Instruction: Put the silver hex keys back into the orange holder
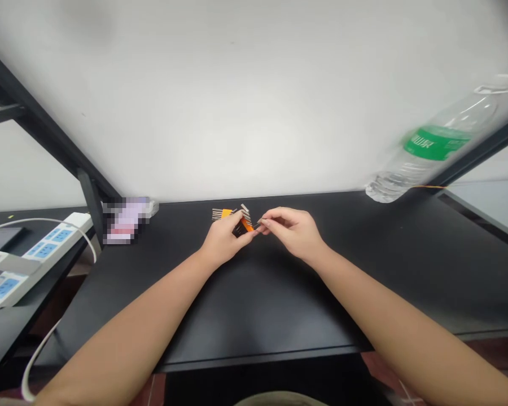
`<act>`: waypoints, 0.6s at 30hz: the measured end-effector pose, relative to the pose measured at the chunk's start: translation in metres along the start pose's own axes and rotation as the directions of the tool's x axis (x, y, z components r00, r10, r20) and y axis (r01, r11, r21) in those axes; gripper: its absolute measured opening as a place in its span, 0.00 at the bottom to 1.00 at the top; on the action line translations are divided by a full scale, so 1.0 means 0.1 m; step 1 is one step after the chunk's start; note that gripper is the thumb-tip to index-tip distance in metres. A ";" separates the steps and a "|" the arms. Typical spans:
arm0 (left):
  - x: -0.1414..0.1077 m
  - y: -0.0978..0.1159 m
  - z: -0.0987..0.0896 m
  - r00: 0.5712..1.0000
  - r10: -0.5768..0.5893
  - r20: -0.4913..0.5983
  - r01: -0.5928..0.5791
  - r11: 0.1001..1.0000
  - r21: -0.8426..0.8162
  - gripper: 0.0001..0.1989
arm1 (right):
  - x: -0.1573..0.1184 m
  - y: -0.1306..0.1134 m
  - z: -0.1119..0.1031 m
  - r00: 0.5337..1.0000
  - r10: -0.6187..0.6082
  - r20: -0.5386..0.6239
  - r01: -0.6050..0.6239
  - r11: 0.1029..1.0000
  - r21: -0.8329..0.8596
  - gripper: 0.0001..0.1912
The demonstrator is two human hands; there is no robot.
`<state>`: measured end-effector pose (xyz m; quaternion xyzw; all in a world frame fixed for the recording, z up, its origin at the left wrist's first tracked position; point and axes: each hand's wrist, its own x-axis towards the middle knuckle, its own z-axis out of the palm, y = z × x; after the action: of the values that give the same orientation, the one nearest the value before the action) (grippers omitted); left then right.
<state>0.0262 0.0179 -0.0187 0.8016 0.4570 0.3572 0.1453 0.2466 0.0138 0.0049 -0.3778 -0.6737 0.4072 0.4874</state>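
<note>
Over the black desk [254,307], near its back edge, my left hand [226,239] grips an orange-and-black tool holder [227,213]. Several thin metal shafts, like bits or hex keys, stick out of it in two rows, one pointing left and one on the right side. My fingers hide the middle of the holder. Just to the right, the thumb and fingertips of my right hand [294,228] pinch a small dark metal bit [260,221] close against the holder's right part. Whether that bit is seated in the holder I cannot tell.
A large clear bottle with a green label [438,142] stands at the back right by the wall. A blurred-out packet [127,220] sits at the back left. On the left desk lie a white power strip [46,251], a cable [36,220] and a dark phone-like slab [2,238].
</note>
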 end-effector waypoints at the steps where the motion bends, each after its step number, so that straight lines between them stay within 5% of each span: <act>1: 0.00 0.00 0.00 1.000 0.003 -0.001 -0.003 1.000 0.002 0.13 | 0.00 0.00 0.00 1.000 -0.014 0.001 0.014 1.000 -0.015 0.12; 10: -0.01 0.02 -0.01 1.000 0.011 0.004 -0.010 1.000 -0.025 0.12 | -0.03 -0.07 -0.04 0.987 -0.155 0.043 0.161 0.953 -0.256 0.08; 18: -0.01 0.02 -0.01 1.000 -0.003 0.014 0.004 1.000 -0.008 0.12 | -0.04 -0.09 -0.06 0.977 -0.205 0.055 0.212 0.927 -0.310 0.08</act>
<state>0.0266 0.0157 -0.0168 0.8027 0.4559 0.3531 0.1523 0.2520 0.0081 0.0129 -0.3721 -0.7715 0.2450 0.4542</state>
